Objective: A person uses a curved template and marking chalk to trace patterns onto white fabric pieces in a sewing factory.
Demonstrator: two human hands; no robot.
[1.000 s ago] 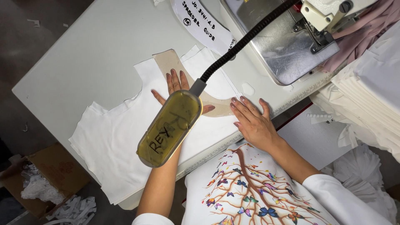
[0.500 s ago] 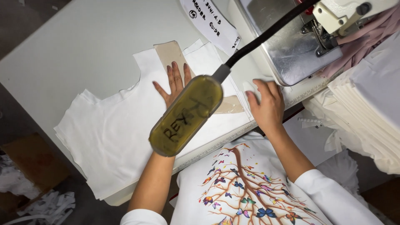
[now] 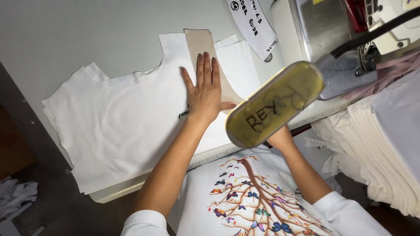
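My left hand (image 3: 204,94) lies flat, palm down, on a beige curved pattern piece (image 3: 197,41). The pattern rests on a stack of white cut garment pieces (image 3: 122,126) spread over the grey table (image 3: 65,35). The fingers are straight and hold nothing. Of my right hand, only the wrist (image 3: 280,139) shows. The rest is hidden behind a yellowish lamp head (image 3: 275,105) on a black flexible arm, close to the camera. What the right hand touches cannot be seen.
A sewing machine (image 3: 323,30) stands at the back right, with a white paper strip (image 3: 251,22) beside it. A tall stack of white fabric (image 3: 385,144) sits to the right of the table. Cloth scraps (image 3: 15,196) lie on the floor at the lower left.
My right hand slid right along the fabric edge and went out of sight behind the lamp head. My left hand stayed flat on the pattern. The view moved closer.
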